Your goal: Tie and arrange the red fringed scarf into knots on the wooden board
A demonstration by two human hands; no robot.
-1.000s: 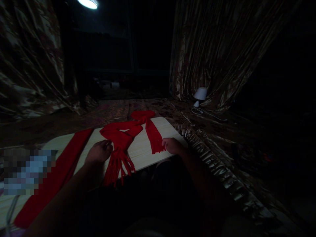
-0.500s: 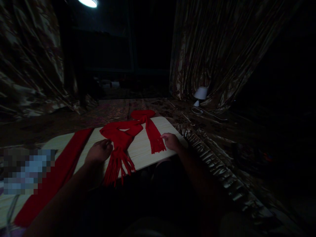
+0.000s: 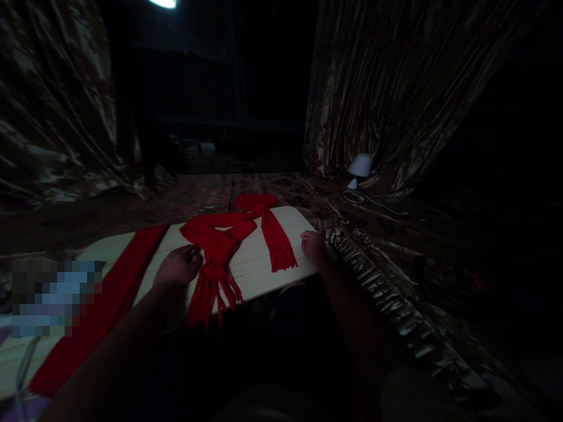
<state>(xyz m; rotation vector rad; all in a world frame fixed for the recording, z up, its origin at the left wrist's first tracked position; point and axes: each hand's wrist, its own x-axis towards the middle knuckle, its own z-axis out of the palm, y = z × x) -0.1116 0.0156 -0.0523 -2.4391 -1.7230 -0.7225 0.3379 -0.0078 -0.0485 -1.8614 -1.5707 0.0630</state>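
A red fringed scarf point(image 3: 220, 234) lies bunched and looped on a light wooden board point(image 3: 253, 266). One fringed end hangs over the board's near edge; the other lies flat to the right. My left hand point(image 3: 178, 266) rests on the board with curled fingers pinched at the scarf's left edge, just above the hanging fringe. My right hand point(image 3: 313, 245) lies on the board's right corner, a little to the right of the other fringed end and not touching it, with its fingers loosely spread.
A second red scarf point(image 3: 105, 299) lies flat in a long strip across the board's left part. A small white lamp point(image 3: 359, 167) and its cable point(image 3: 369, 199) stand at the back right. Shiny patterned curtains point(image 3: 396, 94) and cloth surround the dark room.
My right hand has let go of the right fringed end and slid right to the board's corner. My left hand has stayed at the scarf.
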